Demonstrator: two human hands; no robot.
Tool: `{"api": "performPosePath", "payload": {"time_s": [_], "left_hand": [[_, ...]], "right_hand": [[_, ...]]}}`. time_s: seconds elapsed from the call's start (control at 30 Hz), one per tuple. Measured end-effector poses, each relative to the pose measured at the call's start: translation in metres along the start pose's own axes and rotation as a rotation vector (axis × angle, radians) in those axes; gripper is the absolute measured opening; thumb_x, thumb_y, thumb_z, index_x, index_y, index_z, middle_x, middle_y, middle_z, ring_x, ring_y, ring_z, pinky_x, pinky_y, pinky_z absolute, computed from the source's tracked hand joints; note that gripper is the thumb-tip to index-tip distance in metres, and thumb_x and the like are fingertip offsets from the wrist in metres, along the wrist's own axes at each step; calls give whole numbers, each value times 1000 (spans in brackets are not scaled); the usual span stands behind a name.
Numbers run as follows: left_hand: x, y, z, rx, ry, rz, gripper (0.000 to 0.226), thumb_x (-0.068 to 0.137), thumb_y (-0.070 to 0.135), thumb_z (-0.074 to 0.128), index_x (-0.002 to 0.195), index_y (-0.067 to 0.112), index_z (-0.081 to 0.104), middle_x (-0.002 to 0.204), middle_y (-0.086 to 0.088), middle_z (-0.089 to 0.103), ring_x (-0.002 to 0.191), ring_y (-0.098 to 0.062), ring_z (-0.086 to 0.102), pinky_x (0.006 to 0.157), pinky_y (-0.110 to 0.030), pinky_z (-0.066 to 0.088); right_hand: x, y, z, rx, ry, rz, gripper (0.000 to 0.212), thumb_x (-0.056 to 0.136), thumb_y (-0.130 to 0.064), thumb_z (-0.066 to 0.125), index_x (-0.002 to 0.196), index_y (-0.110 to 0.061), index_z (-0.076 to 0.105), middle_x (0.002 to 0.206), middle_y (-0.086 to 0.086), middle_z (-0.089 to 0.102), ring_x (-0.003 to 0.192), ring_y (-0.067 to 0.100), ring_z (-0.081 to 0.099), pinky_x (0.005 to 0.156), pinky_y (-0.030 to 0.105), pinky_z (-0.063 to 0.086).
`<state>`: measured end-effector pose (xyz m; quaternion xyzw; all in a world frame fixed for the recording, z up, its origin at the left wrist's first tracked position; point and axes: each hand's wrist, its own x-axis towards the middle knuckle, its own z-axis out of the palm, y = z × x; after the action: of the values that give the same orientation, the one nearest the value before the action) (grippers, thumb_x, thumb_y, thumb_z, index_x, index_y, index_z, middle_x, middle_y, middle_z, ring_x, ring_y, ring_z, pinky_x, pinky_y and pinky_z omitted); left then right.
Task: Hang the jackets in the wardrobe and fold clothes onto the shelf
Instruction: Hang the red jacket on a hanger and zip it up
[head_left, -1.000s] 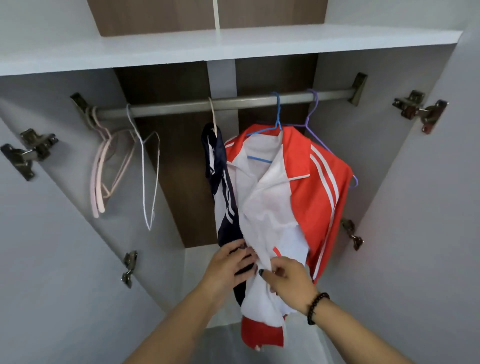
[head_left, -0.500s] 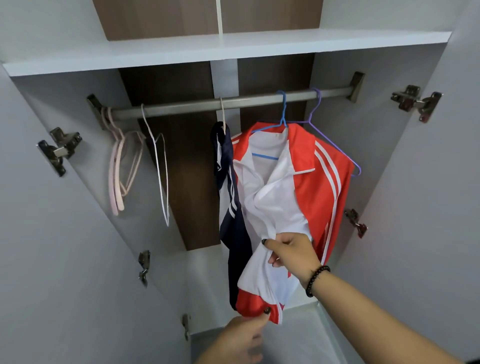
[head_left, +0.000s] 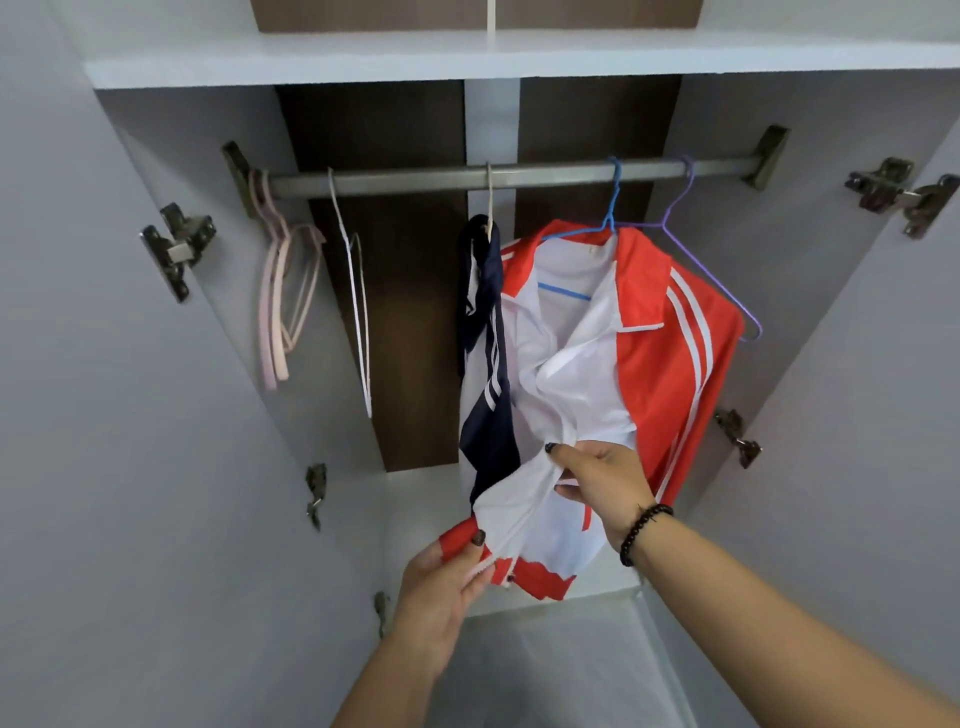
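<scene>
Under the white shelf (head_left: 467, 57), both hands' grip holds the red jacket (head_left: 665, 353) hanging from the rail (head_left: 545, 174).

Open space lies between the white hanger (head_left: 358, 312) and the navy jacket (head_left: 485, 364); the red jacket (head_left: 670, 364) fills the rail's (head_left: 415, 182) right half.

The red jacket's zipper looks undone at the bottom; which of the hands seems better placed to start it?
Probably the left hand: it pinches the red jacket at its bottom hem, where the open front ends. The right hand grips the white front edge higher up.
</scene>
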<state>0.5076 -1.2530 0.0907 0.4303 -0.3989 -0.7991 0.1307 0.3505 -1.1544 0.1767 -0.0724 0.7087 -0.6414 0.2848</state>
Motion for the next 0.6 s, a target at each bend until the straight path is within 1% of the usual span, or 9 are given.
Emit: {"api": "performPosePath", "payload": {"time_s": [0.07, 0.1, 0.17, 0.23, 0.3, 0.33, 0.4, 0.5, 0.6], "left_hand": [[2, 5, 2, 173, 26, 95, 40, 76, 35, 75, 111, 18, 68, 110, -2, 73, 105, -23, 68, 102, -46, 48], [3, 5, 4, 241, 18, 116, 39, 75, 41, 74, 110, 22, 69, 109, 0, 73, 105, -22, 67, 102, -47, 48], [2, 3, 17, 373, -51, 135, 29, 85, 39, 71, 110, 25, 69, 107, 3, 73, 104, -21, 67, 101, -46, 49], [-1, 0, 35, 461, -152, 147, 29, 87, 39, 69, 113, 27, 69, 108, 3, 73, 104, -20, 67, 99, -43, 51], [-5, -4, 55, 478, -226, 175, 29, 86, 38, 68, 113, 29, 68, 109, 4, 72, 102, -17, 67, 96, -38, 53], [-6, -5, 64, 495, -218, 194, 25, 88, 36, 66, 112, 30, 67, 108, 5, 72, 101, -15, 68, 94, -35, 54], [-6, -2, 80, 509, -173, 227, 17, 92, 30, 63, 108, 32, 67, 106, 7, 72, 97, -12, 68, 92, -33, 55], [-7, 4, 92, 463, -202, 247, 15, 93, 25, 62, 104, 29, 71, 103, 4, 74, 97, -16, 69, 94, -41, 54], [-10, 12, 97, 311, -270, 198, 16, 92, 22, 65, 105, 22, 74, 107, -3, 74, 105, -24, 68, 100, -48, 49]], "right_hand": [[-3, -3, 0, 45, -18, 23, 22, 87, -16, 68, 71, -2, 65, 75, 7, 69, 73, 15, 65, 61, 19, 53], [-6, -5, 0, 78, -26, 38, 22, 87, -15, 67, 69, -4, 65, 72, 5, 69, 70, 14, 65, 60, 19, 53], [-8, -9, -1, 164, -29, 75, 24, 88, -13, 67, 64, -9, 61, 60, 1, 62, 60, 12, 59, 56, 19, 50], [-9, -12, -2, 283, -24, 131, 25, 86, -11, 67, 64, -13, 55, 55, -1, 50, 53, 12, 49, 53, 20, 48], [-8, -15, -4, 396, -23, 191, 17, 84, -11, 69, 74, -14, 56, 59, 1, 45, 52, 12, 45, 49, 20, 47], [-8, -18, -5, 429, -25, 210, 14, 83, -10, 69, 78, -13, 57, 59, 1, 45, 52, 11, 46, 48, 20, 46], [-7, -26, -10, 457, -32, 216, 15, 83, -9, 70, 76, -12, 57, 56, -1, 45, 49, 10, 46, 46, 18, 46], [-9, -42, -19, 420, -74, 164, 19, 84, -9, 70, 73, -13, 55, 57, 0, 44, 48, 9, 46, 46, 18, 46], [-14, -59, -32, 328, -137, 58, 12, 84, -10, 70, 76, -7, 62, 63, 3, 54, 54, 11, 55, 53, 21, 52]]}}
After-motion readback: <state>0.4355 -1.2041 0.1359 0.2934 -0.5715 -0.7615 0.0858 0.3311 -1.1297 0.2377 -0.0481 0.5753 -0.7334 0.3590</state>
